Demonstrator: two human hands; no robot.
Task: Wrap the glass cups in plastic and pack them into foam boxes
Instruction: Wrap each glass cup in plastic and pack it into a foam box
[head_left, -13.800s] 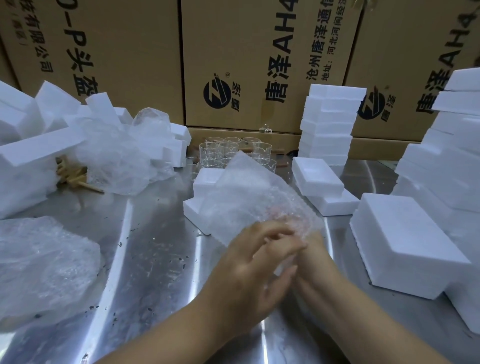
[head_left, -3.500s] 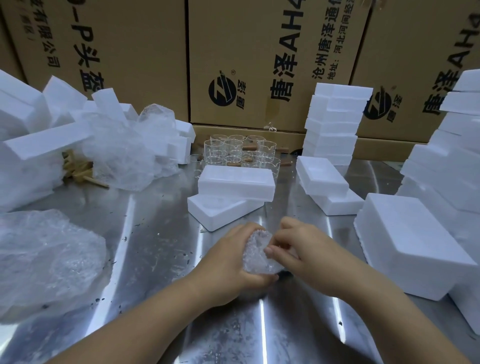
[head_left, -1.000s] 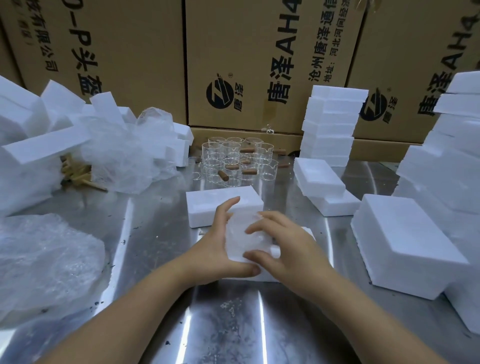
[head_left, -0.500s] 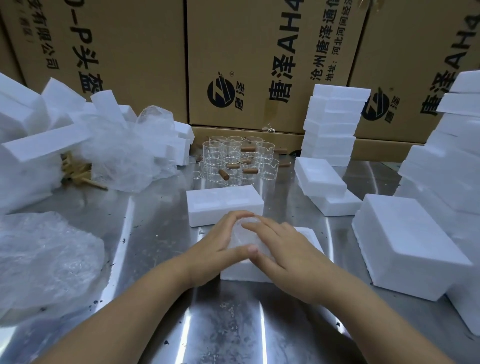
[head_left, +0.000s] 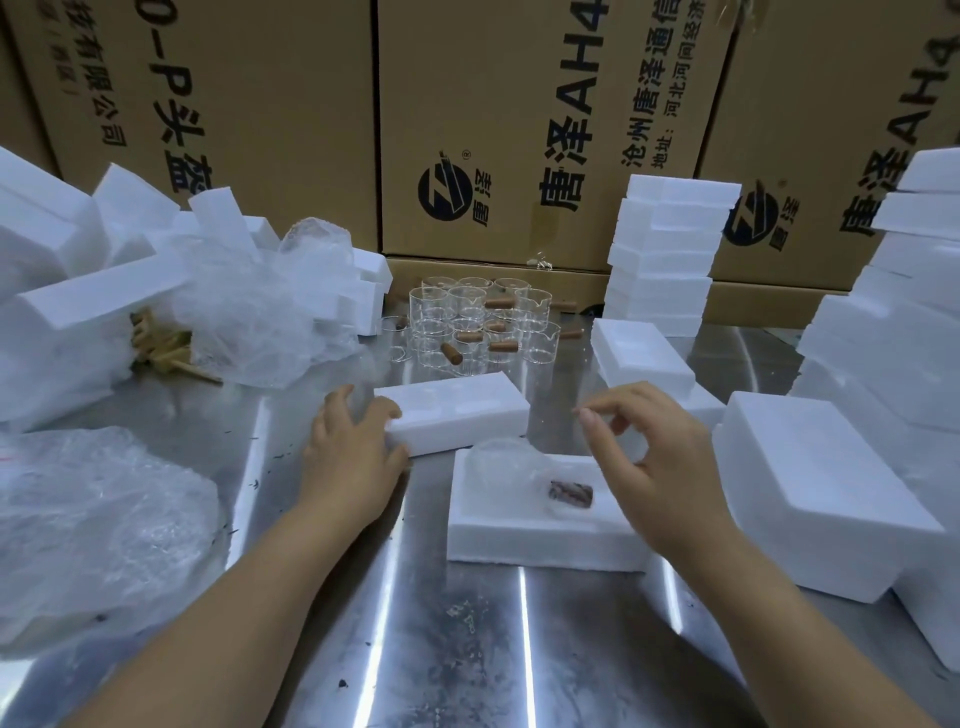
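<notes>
A plastic-wrapped glass cup (head_left: 501, 470) with a brown cork (head_left: 570, 492) beside it lies in the open foam box (head_left: 540, 535) in front of me. My left hand (head_left: 353, 447) grips the left end of the foam lid (head_left: 457, 410) that lies just behind the box. My right hand (head_left: 649, 457) hovers over the box's right end with loosely curled fingers, holding nothing. Several bare glass cups (head_left: 470, 325) with corks stand at the back of the steel table.
Plastic wrap sheets (head_left: 98, 525) lie at the left, and more wrap (head_left: 249, 317) covers foam pieces behind them. Foam boxes are stacked at the back (head_left: 667, 254) and along the right (head_left: 810, 483). Cardboard cartons (head_left: 519, 130) wall off the back.
Both hands pressed the wrapped cup into the foam box, then let go. My left hand moved left and back onto the foam lid. My right hand lifted to the right.
</notes>
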